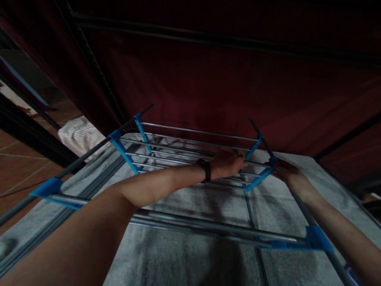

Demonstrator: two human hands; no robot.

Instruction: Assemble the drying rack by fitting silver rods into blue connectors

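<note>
A rack of metal tubes and blue plastic brackets, which looks like a shoe rack (190, 222), lies on a grey cloth. My left hand (229, 163), with a black band at its wrist, reaches across to the right side. Its curled fingers are closed at a metal rod (253, 163) close to the right-hand blue bracket (259, 179). My right hand (290, 174) grips the dark side post (266, 145) from outside, beside that bracket's upper corner; its fingertips are partly hidden. On the left, more blue brackets (123, 151) join the rods to the other post (95, 147).
Several loose grey tubes (104, 174) lie along the left under the rack. A dark red curtain (208, 87) hangs behind, crossed by a dark metal bar (190, 35). Striped cloth (80, 135) lies at the left edge, above a tiled floor (18, 159).
</note>
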